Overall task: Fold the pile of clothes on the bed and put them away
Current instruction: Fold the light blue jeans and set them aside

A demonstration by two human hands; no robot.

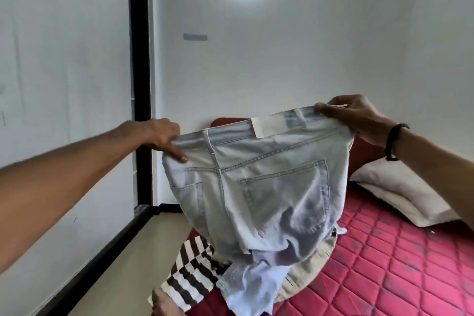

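Denim jeans [256, 187] hang below both hands' grip

The held-up jeans [256, 187] hide the middle of the clothes pile on the bed [400, 264], so only edges of a striped garment [189, 272] and a beige garment [307, 274] show, and their lower legs run out of the bottom edge. Both forearms are cut off at the sides, and the fingers of the left hand [160, 136] and right hand [356, 115] behind the waistband are hidden. The pillow [400, 195] is partly covered by the right arm.
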